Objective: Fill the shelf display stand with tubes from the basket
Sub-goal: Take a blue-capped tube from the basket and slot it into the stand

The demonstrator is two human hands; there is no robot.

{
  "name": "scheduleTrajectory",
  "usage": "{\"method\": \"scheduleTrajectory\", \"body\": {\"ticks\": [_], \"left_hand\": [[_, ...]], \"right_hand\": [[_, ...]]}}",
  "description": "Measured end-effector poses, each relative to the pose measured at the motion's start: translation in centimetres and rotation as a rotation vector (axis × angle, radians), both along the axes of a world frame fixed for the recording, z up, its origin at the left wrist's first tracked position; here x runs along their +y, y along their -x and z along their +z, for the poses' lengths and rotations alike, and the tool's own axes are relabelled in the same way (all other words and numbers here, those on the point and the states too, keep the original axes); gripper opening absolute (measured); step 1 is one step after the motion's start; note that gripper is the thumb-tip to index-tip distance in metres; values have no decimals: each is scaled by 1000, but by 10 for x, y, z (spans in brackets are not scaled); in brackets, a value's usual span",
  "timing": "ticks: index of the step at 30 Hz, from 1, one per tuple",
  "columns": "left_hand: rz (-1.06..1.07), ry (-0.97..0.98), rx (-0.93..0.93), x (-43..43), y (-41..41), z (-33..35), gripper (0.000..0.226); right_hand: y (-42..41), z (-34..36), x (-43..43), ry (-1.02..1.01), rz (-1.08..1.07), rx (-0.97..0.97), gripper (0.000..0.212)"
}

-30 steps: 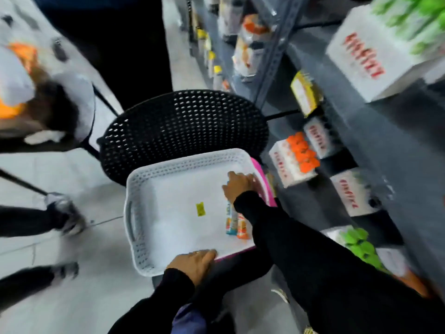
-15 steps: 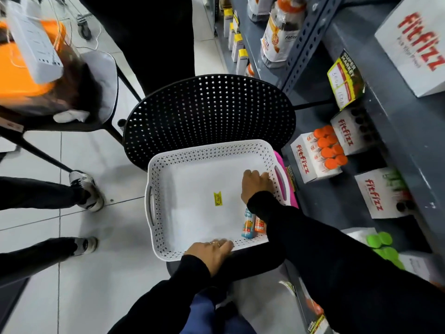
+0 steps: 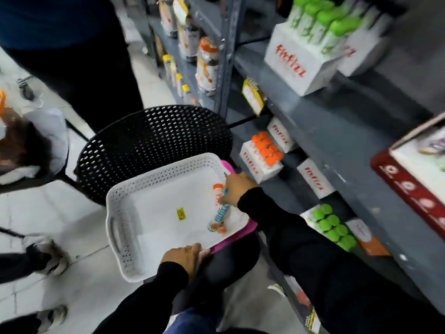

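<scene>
grey shelving (image 3: 337,131) fills the side beyond the white basket (image 3: 134,213), carrying a display stand (image 3: 261,165) of orange-capped tubes. black perforated chair (image 3: 154,145) stands behind the basket. left hand (image 3: 185,257) grips the basket's near rim. right hand (image 3: 237,186) closes on tubes (image 3: 220,213) at the basket's shelf-side edge.

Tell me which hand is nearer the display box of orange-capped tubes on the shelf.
The right hand. It grips tubes in the white basket, just beside the orange-capped box; the left hand holds the basket's near rim, farther away.
</scene>
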State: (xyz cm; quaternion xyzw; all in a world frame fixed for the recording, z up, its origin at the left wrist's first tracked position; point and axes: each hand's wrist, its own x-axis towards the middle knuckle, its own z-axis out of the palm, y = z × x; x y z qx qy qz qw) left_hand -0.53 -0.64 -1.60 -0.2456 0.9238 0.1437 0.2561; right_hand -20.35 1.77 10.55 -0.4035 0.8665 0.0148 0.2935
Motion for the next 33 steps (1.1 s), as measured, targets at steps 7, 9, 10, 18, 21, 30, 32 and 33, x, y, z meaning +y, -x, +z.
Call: {"method": "scheduleTrajectory", "body": {"ticks": [7,9,10,18,21,30,32,33], "left_hand": [[-206,91,463,19,98,21,51],[-245,77,599,38,137,45,59],[-262,66,670,50,156,58,67],[-606,38,808,131,245,122,77],[-634,56,745,145,256,128,87],[-496,136,688,169,260,137,63],[-499,132,682,169,260,139,57],[-504,131,680,169,259,140,56]], "right_hand": [[47,129,104,236,-164,181,21],[55,161,137,289,-241,266,20],[58,174,155,308,-279,331,21],[53,251,267,236,-538,586,29],[54,261,293,249,-569,616,28],[68,257,327,320,-726,654,8],[72,250,330,361,-762,669,9],[74,247,330,366,-769,679,14]]}}
